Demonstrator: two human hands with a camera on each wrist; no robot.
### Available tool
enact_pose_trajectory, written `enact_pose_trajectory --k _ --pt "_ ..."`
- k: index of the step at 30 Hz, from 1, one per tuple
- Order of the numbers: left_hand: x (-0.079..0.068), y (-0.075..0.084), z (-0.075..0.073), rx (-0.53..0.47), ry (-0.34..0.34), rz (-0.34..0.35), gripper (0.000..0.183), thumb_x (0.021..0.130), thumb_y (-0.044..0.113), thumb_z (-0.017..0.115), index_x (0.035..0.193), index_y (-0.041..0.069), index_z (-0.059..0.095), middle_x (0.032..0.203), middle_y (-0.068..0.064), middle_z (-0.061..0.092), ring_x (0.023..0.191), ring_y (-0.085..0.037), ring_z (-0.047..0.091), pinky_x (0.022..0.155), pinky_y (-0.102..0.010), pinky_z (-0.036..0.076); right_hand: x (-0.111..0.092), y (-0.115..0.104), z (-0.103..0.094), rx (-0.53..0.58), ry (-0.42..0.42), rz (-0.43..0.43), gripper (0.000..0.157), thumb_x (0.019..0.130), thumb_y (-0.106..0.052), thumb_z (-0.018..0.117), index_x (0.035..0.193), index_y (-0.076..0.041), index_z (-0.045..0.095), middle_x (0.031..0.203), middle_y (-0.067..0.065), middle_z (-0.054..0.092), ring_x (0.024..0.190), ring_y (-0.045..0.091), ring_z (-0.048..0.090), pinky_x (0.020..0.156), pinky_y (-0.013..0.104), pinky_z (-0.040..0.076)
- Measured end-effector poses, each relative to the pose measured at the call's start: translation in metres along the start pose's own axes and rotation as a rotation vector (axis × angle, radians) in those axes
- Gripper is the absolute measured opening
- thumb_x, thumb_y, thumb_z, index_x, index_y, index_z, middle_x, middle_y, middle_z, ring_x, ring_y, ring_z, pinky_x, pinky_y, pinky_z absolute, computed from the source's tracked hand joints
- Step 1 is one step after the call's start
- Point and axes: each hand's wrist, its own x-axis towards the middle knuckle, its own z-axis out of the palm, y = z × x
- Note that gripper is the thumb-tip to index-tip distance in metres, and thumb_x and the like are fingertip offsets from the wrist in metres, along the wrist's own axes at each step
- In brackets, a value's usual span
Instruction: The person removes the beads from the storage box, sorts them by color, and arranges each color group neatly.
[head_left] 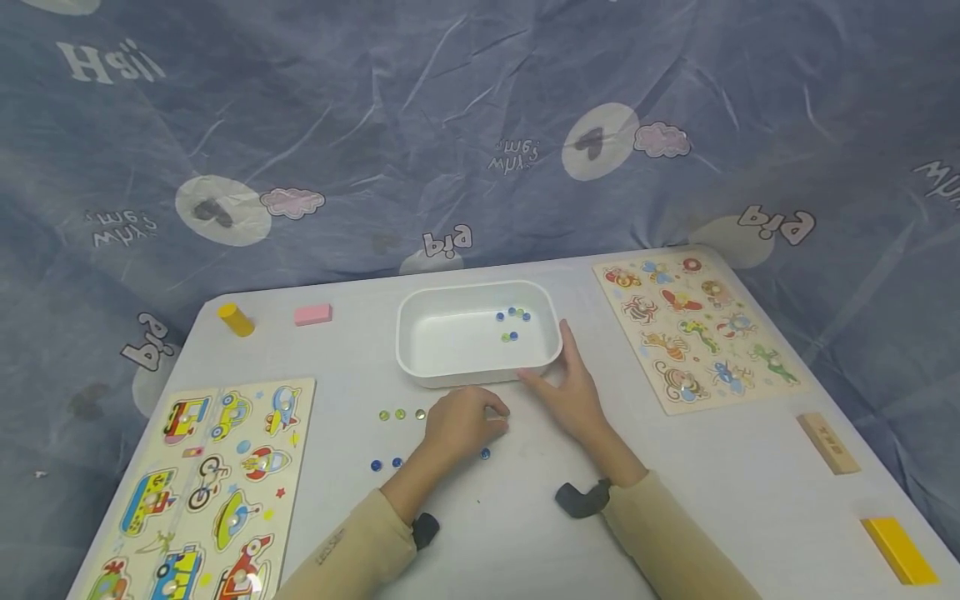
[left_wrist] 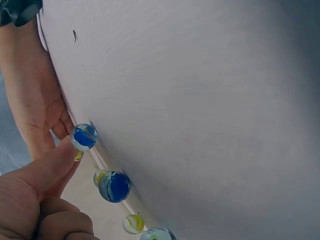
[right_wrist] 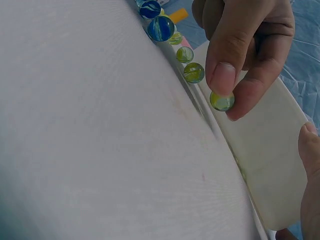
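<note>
My left hand [head_left: 463, 421] is just in front of a white plastic basin [head_left: 420, 380], pinching a yellow-green glass marble [right_wrist: 222, 101] between thumb and finger. In the head view that marble is hidden by the fingers. My right hand [head_left: 573, 396] holds the basin's near right corner, thumb at the front wall and fingers along the right side. Several blue and yellow-green marbles [head_left: 513, 336] lie inside the basin, toward its right. On the table, yellow-green marbles [head_left: 401, 414] form a row left of my left hand. Nearer the body are blue marbles [head_left: 397, 462], partly covered by the left forearm.
A vehicle puzzle board [head_left: 300, 467] lies at the left, an insect puzzle board [head_left: 637, 350] at the back right. A yellow cylinder [head_left: 237, 320] and pink block [head_left: 312, 314] sit at the back left. A wooden block [head_left: 828, 443] and yellow block [head_left: 900, 551] are near the right edge.
</note>
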Motion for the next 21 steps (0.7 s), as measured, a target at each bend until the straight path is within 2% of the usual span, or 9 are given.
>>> enact_pose_trajectory --k 8,14,18,21 --pt "0.001 -0.001 0.004 0.057 -0.012 0.002 0.014 0.077 0.032 0.074 0.090 0.028 0.074 0.100 0.004 0.073 0.068 -0.008 0.061 0.053 -0.023 0.041 0.000 0.000 -0.001 -0.010 -0.001 -0.002 0.103 0.076 -0.057 0.069 0.149 -0.040 -0.001 0.157 -0.018 0.010 0.148 0.018 0.011 0.116 0.051 0.015" --pt "0.000 0.001 0.003 0.078 -0.015 0.010 0.015 0.077 0.030 0.074 0.091 0.028 0.074 0.099 0.005 0.073 0.075 -0.011 0.064 0.054 -0.023 0.041 -0.001 -0.002 -0.001 -0.005 0.000 -0.003 0.103 0.076 -0.057 0.070 0.150 -0.038 -0.001 0.157 -0.017 0.010 0.148 0.018 0.011 0.116 0.051 0.015" --pt "-0.005 0.002 -0.001 0.075 -0.011 0.018 0.017 0.077 0.029 0.074 0.094 0.027 0.073 0.098 0.005 0.073 0.077 -0.011 0.065 0.054 -0.023 0.043 -0.001 -0.001 -0.001 -0.007 -0.001 -0.006 0.103 0.076 -0.056 0.070 0.150 -0.037 0.000 0.157 -0.017 0.010 0.148 0.018 0.011 0.116 0.051 0.016" --pt "-0.012 0.005 -0.008 0.063 0.013 0.019 0.018 0.078 0.028 0.074 0.095 0.025 0.074 0.095 0.004 0.074 0.071 -0.010 0.063 0.053 -0.022 0.043 0.000 -0.001 0.000 -0.012 -0.001 -0.007 0.103 0.076 -0.057 0.069 0.150 -0.037 0.000 0.157 -0.017 0.010 0.148 0.019 0.011 0.116 0.051 0.016"
